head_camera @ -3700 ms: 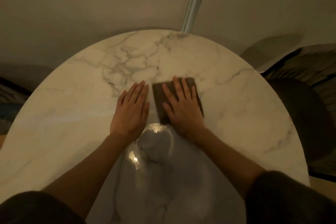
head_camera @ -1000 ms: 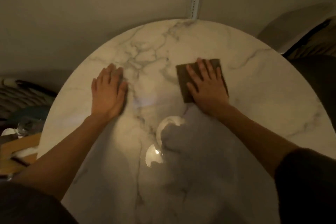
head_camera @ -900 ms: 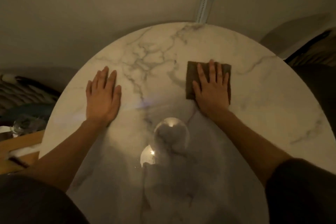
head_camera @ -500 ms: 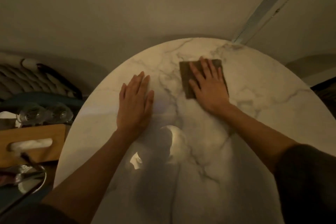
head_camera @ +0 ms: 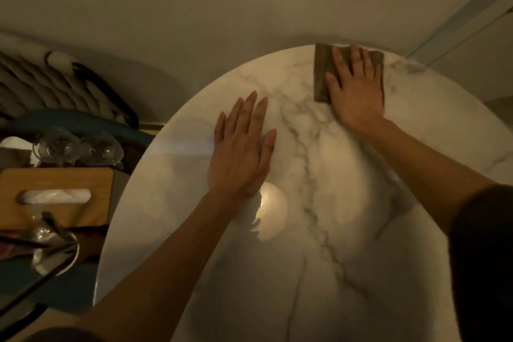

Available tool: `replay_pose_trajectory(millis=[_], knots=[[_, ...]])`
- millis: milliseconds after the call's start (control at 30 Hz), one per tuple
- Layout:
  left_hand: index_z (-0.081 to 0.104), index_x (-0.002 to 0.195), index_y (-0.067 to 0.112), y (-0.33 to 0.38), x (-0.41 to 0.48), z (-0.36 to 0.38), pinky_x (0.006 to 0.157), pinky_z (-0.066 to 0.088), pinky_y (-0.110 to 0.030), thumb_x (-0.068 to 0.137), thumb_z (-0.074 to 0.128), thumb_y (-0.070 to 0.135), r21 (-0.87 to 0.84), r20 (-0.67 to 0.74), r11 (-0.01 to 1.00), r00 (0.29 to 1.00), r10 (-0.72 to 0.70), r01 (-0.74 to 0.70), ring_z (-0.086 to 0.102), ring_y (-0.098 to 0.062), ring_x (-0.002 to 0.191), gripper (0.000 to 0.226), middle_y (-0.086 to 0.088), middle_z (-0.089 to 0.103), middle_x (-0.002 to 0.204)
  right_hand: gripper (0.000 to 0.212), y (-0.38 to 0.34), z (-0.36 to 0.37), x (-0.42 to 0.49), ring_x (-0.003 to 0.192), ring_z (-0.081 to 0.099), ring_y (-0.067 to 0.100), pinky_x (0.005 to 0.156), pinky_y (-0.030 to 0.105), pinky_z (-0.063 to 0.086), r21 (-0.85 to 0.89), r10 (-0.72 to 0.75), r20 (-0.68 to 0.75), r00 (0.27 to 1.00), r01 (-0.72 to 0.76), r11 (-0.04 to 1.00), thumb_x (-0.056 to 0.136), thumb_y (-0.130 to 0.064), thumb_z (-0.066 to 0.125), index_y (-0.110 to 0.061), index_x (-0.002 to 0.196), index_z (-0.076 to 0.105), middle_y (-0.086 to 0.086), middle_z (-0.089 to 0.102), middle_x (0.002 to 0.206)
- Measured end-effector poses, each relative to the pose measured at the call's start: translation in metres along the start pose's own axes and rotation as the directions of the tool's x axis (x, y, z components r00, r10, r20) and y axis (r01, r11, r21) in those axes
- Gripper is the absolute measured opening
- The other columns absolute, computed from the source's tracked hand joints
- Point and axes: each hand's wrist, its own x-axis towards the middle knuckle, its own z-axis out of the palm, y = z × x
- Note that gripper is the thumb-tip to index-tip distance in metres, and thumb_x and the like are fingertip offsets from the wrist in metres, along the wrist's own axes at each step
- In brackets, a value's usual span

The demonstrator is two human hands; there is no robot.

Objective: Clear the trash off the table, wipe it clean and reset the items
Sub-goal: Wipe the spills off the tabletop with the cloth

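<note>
Table: round white marble top (head_camera: pixel 347 230) with grey veining, seen from above in dim warm light; a bright round reflection sits on the surface just below the left wrist.
Cloth: dark brown square wiping cloth (head_camera: pixel 322 75), lying flat at the far edge of the table, its upper corner reaching the rim.
Right hand: the right hand (head_camera: pixel 354 89) lies palm down on the cloth, covering most of its right portion; fingers extended and slightly spread, pressing flat, not curled around anything.
Left hand: the left hand (head_camera: pixel 241 153) rests palm down on bare marble, nearer the left edge, well apart from the cloth; fingers straight and close together, grasping nothing.
Arms: both forearms bare; a dark sleeve (head_camera: pixel 483 258) shows on the right arm at the frame edge.
Items off the table: to the left, below table level, a wooden tissue box (head_camera: pixel 55 194) with white tissue in its slot; two clear glasses (head_camera: pixel 77 147) just beyond it; a shiny bowl-like vessel (head_camera: pixel 55 253) with dark sticks across it, contents unclear in the dimness.
Background: a plain pale wall beyond the table; a striped cushioned seat (head_camera: pixel 55 83) at upper left.
</note>
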Motion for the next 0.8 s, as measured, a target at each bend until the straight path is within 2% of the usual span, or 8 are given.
replay_pose_trajectory(millis=[67, 133, 200, 267, 467, 567, 667, 800], knots=[[0.014, 0.154, 0.025, -0.002, -0.002, -0.001, 0.122, 0.007, -0.040, 0.100, 0.014, 0.044, -0.016, -0.005, 1.000, 1.000, -0.006, 0.006, 0.005, -0.011, 0.150, 0.057, 0.005, 0.011, 0.163, 0.061, -0.037, 0.000, -0.010, 0.150, 0.006, 0.033, 0.120, 0.053, 0.004, 0.002, 0.069, 0.001, 0.998, -0.069, 0.998, 0.099, -0.049, 0.021, -0.026, 0.155, 0.015, 0.014, 0.009, 0.163], [0.014, 0.154, 0.026, -0.001, 0.000, -0.005, 0.122, 0.007, -0.040, 0.100, 0.014, 0.044, -0.057, -0.027, 0.998, 1.000, -0.005, 0.003, 0.004, -0.010, 0.149, 0.057, 0.005, 0.010, 0.163, 0.064, -0.074, 0.002, -0.051, 0.150, 0.003, 0.033, 0.120, 0.053, 0.002, 0.016, -0.140, -0.014, 0.990, 0.140, 0.990, 0.095, -0.051, 0.018, -0.027, 0.155, 0.016, 0.014, 0.008, 0.163], [0.015, 0.154, 0.025, 0.000, 0.004, -0.004, 0.122, 0.007, -0.039, 0.100, 0.015, 0.043, -0.074, -0.045, 0.997, 0.999, 0.010, -0.013, 0.004, -0.010, 0.150, 0.057, 0.004, 0.011, 0.163, 0.062, -0.090, 0.001, -0.096, 0.151, -0.002, 0.029, 0.121, 0.050, -0.001, 0.043, -0.440, 0.056, 0.896, 0.438, 0.898, 0.096, -0.048, 0.022, -0.028, 0.154, 0.017, 0.010, 0.006, 0.164], [0.016, 0.154, 0.023, 0.000, 0.006, -0.004, 0.122, 0.008, -0.039, 0.101, 0.017, 0.042, -0.061, -0.054, 0.998, 0.998, 0.020, -0.024, 0.004, -0.010, 0.150, 0.057, 0.004, 0.011, 0.163, 0.059, -0.074, -0.006, -0.088, 0.151, 0.002, 0.025, 0.122, 0.048, 0.002, 0.027, -0.553, 0.061, 0.831, 0.552, 0.833, 0.097, -0.047, 0.025, -0.030, 0.154, 0.017, 0.006, 0.009, 0.164], [0.019, 0.154, 0.022, -0.002, 0.002, 0.002, 0.121, 0.011, -0.043, 0.100, 0.017, 0.044, -0.077, -0.041, 0.997, 0.999, -0.010, 0.007, 0.006, -0.010, 0.149, 0.058, 0.003, 0.013, 0.162, 0.060, -0.067, 0.004, 0.005, 0.150, 0.004, 0.033, 0.120, 0.052, 0.001, 0.056, -0.041, 0.006, 0.999, 0.040, 0.998, 0.099, -0.049, 0.025, -0.029, 0.155, 0.015, 0.013, 0.010, 0.163], [0.020, 0.153, 0.021, 0.001, 0.005, -0.006, 0.120, 0.014, -0.044, 0.100, 0.020, 0.042, -0.134, -0.073, 0.991, 0.997, -0.004, -0.005, 0.007, -0.010, 0.149, 0.057, 0.002, 0.015, 0.162, 0.066, -0.110, 0.003, -0.048, 0.150, -0.001, 0.035, 0.119, 0.055, 0.004, -0.010, -0.220, 0.012, 0.975, 0.220, 0.975, 0.094, -0.048, 0.018, -0.026, 0.155, 0.011, 0.015, 0.002, 0.163], [0.020, 0.154, 0.018, 0.005, 0.006, -0.007, 0.121, 0.012, -0.040, 0.101, 0.021, 0.040, -0.157, -0.099, 0.987, 0.995, 0.014, -0.029, 0.008, -0.011, 0.149, 0.057, 0.001, 0.015, 0.162, 0.065, -0.093, -0.002, -0.092, 0.151, 0.000, 0.028, 0.121, 0.050, 0.004, 0.021, -0.544, 0.079, 0.835, 0.545, 0.838, 0.094, -0.046, 0.029, -0.026, 0.155, 0.015, 0.009, 0.007, 0.164], [0.021, 0.154, 0.020, 0.000, 0.005, 0.000, 0.121, 0.010, -0.039, 0.101, 0.022, 0.041, -0.117, -0.072, 0.993, 0.997, -0.005, -0.004, 0.008, -0.013, 0.150, 0.057, 0.002, 0.015, 0.162, 0.061, -0.048, 0.003, -0.008, 0.150, 0.013, 0.029, 0.121, 0.047, 0.006, -0.035, -0.339, -0.031, 0.940, 0.338, 0.940, 0.095, -0.052, 0.020, -0.031, 0.153, 0.023, 0.009, 0.018, 0.162]])
